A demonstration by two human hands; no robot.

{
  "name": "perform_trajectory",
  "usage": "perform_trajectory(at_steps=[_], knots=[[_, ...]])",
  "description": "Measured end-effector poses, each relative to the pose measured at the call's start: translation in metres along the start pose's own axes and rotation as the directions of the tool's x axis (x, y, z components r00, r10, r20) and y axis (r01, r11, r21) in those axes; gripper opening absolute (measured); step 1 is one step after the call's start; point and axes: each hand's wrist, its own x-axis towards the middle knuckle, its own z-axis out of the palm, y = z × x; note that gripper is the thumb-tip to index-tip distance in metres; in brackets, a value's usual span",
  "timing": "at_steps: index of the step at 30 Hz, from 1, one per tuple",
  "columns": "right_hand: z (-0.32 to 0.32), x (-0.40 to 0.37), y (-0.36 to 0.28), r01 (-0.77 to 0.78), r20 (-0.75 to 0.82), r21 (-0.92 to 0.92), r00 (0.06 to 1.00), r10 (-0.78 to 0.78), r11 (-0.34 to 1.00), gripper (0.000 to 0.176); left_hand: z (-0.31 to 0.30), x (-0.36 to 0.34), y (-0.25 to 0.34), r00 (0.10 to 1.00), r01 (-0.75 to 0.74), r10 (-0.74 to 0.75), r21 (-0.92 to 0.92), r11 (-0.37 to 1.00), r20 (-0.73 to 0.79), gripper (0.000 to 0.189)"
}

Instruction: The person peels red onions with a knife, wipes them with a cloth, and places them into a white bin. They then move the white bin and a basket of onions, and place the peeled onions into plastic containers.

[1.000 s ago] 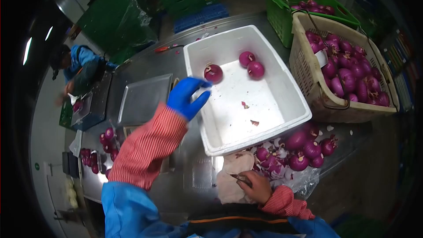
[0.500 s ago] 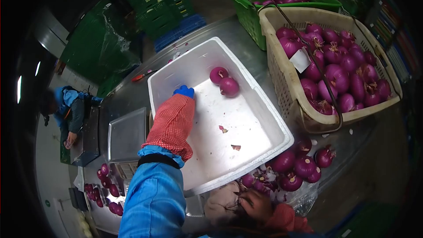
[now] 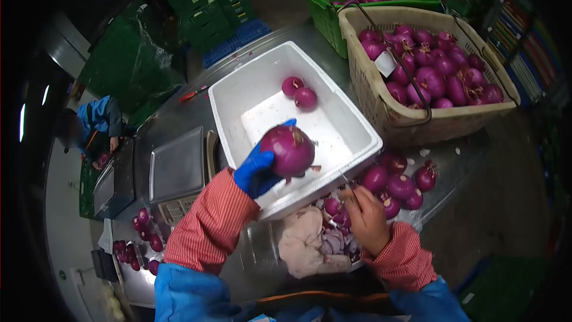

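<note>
Over the near-left part of the white tub (image 3: 325, 131), the person's gloved left hand (image 3: 253, 173) is clamped on a large red onion (image 3: 289, 151), gripping it from its left side. The bare right hand (image 3: 366, 217) is closed round a small knife (image 3: 351, 183), just outside the tub's near right corner. The tub's near rim runs between the two hands. Two smaller onions (image 3: 305, 98) sit together at the far side of the tub floor.

Beneath and beside the right hand lie peelings (image 3: 333, 241) and a heap of onions (image 3: 400, 186), with a pale cloth (image 3: 301, 244) to their left. Right of the tub, a cream basket (image 3: 453, 122) full of onions blocks part of a green crate (image 3: 328, 21) behind it; its wire handle crosses in front of the load. Left of the tub stands a scale (image 3: 177, 164), and a red-handled tool (image 3: 189, 95) lies beyond it on the metal worktop (image 3: 173, 119). Further left, a co-worker (image 3: 98, 119) in blue bends over a box.
</note>
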Motion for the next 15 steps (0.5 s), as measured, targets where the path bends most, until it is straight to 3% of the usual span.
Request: perform_trajectory(at_steps=[3,6,9,15], knots=[[-0.011,0.008,-0.039,0.155,0.087,-0.205,0.986,-0.140,0.966,0.023,0.042,-0.038,-0.026,0.996,-0.058,0.050,-0.113,0.992,-0.072,0.095],[-0.009,0.004,-0.052,0.319,0.136,-0.373,0.948,-0.289,0.871,0.033,0.054,-0.067,-0.044,0.991,-0.058,0.047,-0.084,0.995,-0.127,0.097],[-0.003,-0.006,-0.054,0.371,0.183,-0.401,0.928,-0.323,0.838,0.036,0.060,-0.085,-0.065,0.984,-0.092,0.089,-0.009,0.996,-0.156,0.098],[0.007,-0.021,-0.040,0.411,0.202,-0.426,0.912,-0.358,0.806,0.040,0.084,-0.116,-0.077,0.982,-0.002,-0.013,-0.081,0.997,-0.190,0.095]])
